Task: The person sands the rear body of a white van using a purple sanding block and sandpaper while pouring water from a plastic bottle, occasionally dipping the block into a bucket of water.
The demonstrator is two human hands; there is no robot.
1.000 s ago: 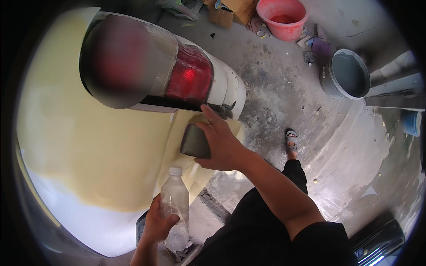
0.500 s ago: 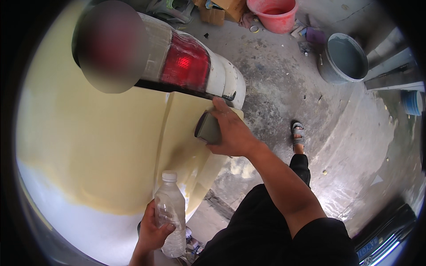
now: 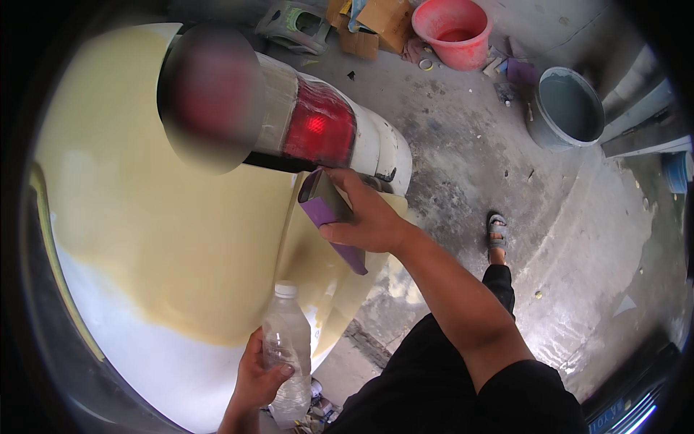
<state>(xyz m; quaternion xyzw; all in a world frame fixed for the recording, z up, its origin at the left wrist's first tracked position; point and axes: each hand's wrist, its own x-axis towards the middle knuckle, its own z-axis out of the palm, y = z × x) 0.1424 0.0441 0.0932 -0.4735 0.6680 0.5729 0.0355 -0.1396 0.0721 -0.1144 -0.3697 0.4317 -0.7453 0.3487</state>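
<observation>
One block (image 3: pixel 322 210), dark grey-green with a purple face, in the right hand (image 3: pixel 370 220); held tilted, thumb along one side and fingers round the other, over the cream-coated vehicle panel (image 3: pixel 166 239); contact with the panel cannot be told. One bottle (image 3: pixel 287 329), clear plastic, white cap on, upright in the left hand (image 3: pixel 262 377), which wraps its lower half, nearer the wearer than the block; contents look clear, fill level not readable. Count: two hands, each holding one item. Panel spreads left of both hands, cream over most of its face, white toward its lower edge. Just beyond the right hand's fingertips: one red lamp section (image 3: pixel 320 130), one lit spot within; a pale corner piece (image 3: pixel 387 148) adjoins it on the right. Containers, three: pink bucket (image 3: pixel 466 56), far beyond the right hand, reddish matter at bottom, liquid or residue unclear; grey bucket (image 3: pixel 543 124), beyond and right of that hand, grey inside, nature of contents unclear; blue vessel (image 3: pixel 676 173), well right of it, partly in view, contents not visible. Beyond the lamp: one stool (image 3: pixel 285 32), with cardboard (image 3: pixel 385 22) beside it. Right of the right hand: one sandalled foot (image 3: pixel 497 230) on the concrete floor (image 3: pixel 452 166).
</observation>
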